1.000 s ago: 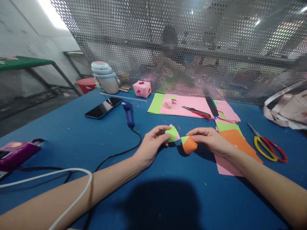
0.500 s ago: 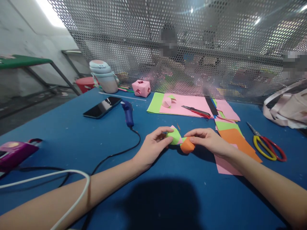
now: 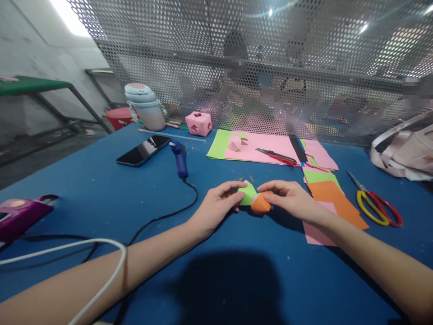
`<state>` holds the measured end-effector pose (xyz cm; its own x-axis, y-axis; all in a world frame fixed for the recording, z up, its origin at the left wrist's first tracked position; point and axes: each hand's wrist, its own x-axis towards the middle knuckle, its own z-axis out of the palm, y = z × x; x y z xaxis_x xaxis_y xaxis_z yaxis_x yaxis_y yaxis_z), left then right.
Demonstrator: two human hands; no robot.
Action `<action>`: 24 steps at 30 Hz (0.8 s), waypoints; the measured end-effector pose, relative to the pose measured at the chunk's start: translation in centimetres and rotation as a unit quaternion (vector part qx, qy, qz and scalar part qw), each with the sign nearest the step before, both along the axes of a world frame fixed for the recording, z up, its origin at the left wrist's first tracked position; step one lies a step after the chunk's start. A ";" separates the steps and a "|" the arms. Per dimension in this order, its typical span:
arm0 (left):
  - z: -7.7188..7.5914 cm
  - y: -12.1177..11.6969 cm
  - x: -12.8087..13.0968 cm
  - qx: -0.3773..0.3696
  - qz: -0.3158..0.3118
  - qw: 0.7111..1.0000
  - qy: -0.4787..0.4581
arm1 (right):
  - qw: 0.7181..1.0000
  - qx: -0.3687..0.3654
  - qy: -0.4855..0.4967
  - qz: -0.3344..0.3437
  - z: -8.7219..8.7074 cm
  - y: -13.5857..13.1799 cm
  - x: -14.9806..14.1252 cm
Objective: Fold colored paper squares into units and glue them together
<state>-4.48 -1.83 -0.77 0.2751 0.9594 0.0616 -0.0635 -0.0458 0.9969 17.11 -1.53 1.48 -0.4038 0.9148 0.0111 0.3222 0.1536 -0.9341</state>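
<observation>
Between finger and thumb, my left hand (image 3: 221, 203) pinches a green folded paper piece (image 3: 247, 194) with a bit of pink at its edges. An orange folded paper piece (image 3: 261, 204) is pinched by my right hand (image 3: 287, 197) just to the right of it. The two pieces meet in the middle, side by side; whether they are joined I cannot tell. Small orange paper scraps (image 3: 251, 178) lie on the blue table beyond my fingers.
Scissors (image 3: 374, 207) and orange sheets (image 3: 333, 201) lie right. Behind are pink sheets (image 3: 267, 142), a utility knife (image 3: 277, 156) and a pink paper cube (image 3: 199, 123). Left are a blue glue gun (image 3: 180, 160), a phone (image 3: 144, 151) and a white cable (image 3: 111, 243).
The orange piece has moved left against the green one, closing the gap between them. My right hand has shifted slightly left, my left slightly right.
</observation>
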 end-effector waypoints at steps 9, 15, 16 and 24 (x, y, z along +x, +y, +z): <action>0.1 -0.3 0.2 0.000 -0.021 1.000 -0.010 | 0.995 -0.065 0.066 -0.025 -0.4 -0.3 -0.7; 0.1 -0.3 0.3 -0.001 -0.018 1.000 -0.011 | 0.994 -0.077 0.078 -0.023 -0.3 -0.2 -0.7; 0.1 -0.3 0.3 0.000 -0.018 1.000 -0.009 | 0.994 -0.077 0.077 -0.024 -0.3 -0.2 -0.7; -0.4 0.3 0.1 -0.020 0.010 0.999 -0.026 | 0.982 -0.136 0.129 0.009 -1.0 0.3 -0.1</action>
